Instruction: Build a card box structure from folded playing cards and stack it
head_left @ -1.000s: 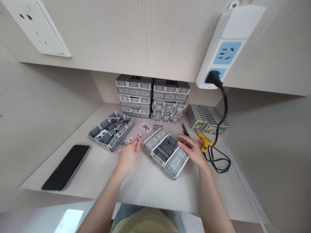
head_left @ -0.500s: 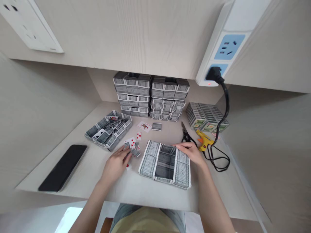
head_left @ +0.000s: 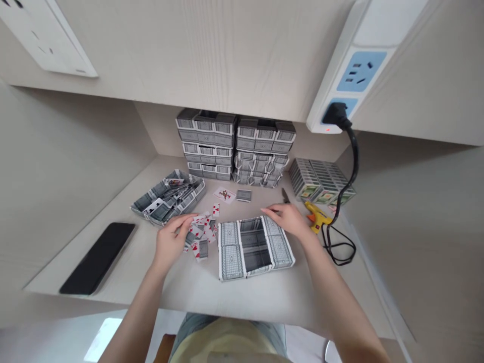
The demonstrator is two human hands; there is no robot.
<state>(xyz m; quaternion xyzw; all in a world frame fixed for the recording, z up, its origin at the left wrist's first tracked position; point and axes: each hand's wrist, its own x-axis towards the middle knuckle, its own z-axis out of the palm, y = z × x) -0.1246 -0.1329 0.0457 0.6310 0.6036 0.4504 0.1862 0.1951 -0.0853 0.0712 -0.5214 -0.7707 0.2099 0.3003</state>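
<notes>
A box made of patterned playing cards lies on the desk before me, with a rectangular opening along its middle. My right hand is at its far right edge, thumb and fingers closed over the rim; the rim hides some fingertips. Left of the box is a loose heap of small cut playing card pieces, some face up with red marks. My left hand is at the heap's left side, thumb and forefinger pinched at a card piece. A joker card and a face-down card lie behind the box.
An open card tray holding loose cards stands at back left. Stacked card boxes rise against the back. A yellow glue gun with its cord, partly hidden scissors and card bundles are right; a black phone is left.
The box has turned counterclockwise, its right side moving away from me, and my right hand has shifted left and back. More card pieces lie spread in the heap; my left hand has drawn back leftward.
</notes>
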